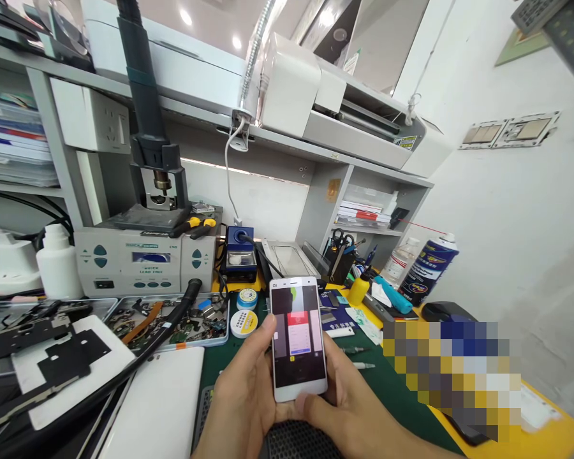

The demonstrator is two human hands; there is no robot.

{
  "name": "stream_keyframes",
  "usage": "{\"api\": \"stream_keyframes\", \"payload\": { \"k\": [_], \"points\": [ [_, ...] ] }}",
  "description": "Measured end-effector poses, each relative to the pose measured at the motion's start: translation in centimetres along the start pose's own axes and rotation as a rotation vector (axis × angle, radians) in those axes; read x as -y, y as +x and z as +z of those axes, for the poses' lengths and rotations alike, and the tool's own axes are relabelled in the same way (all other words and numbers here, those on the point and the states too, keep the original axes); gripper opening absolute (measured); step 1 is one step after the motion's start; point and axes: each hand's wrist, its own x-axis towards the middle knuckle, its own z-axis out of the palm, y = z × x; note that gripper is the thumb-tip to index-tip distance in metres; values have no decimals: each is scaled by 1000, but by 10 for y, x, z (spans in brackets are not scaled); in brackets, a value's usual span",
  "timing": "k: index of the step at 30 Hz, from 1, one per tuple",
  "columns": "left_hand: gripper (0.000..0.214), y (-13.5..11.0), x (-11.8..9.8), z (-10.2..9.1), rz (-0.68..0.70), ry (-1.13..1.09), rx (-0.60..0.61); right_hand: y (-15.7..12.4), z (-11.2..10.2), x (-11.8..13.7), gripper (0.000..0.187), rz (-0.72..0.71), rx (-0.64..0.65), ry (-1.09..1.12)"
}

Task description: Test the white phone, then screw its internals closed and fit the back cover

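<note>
"White phone (298,387), face up over the green mat (382,379)! Who has it?"

"Two hands. Say the phone is the middle of a clock, and 12 is straight ahead. The left hand (243,382) is at 8, curled round its side, with a thumb (268,325) on the edge. The right hand (339,401) is at 5, closed round the other side and the bottom corner."

"Any gap in the grip?"

"No, both hands are bent in on the phone. I can't tell how hard they squeeze. Some fingers hide behind it."

"Is the screen (298,335) lit?"

"Yes, it shows a red and white picture."

"What's near?"

"A black thing full of holes (299,443) at 6, and a big flat white thing (157,395) at 8."

"And past those?"

"Two round tubs (243,324) at 10, and a yellow bottle (358,290) at 2."

"Way back?"

"A spray can (428,271) at 2, a blue box (240,237) at 11, and a big white machine (287,83) up on the shelf at 12."
</note>
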Motion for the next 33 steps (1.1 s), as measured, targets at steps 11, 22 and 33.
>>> {"api": "stream_keyframes", "payload": {
  "k": [11, 22, 33],
  "points": [
    [60, 0, 0, 0, -6, 1, -22, 1, 1, -2, 62, 53, 7, 105],
    [63, 1, -4, -4, -43, 33, 8, 1, -1, 4, 44, 65, -63, 20],
    [59, 5, -1, -8, -46, 47, -12, 1, -5, 4, 40, 43, -72, 30]
  ]
}}
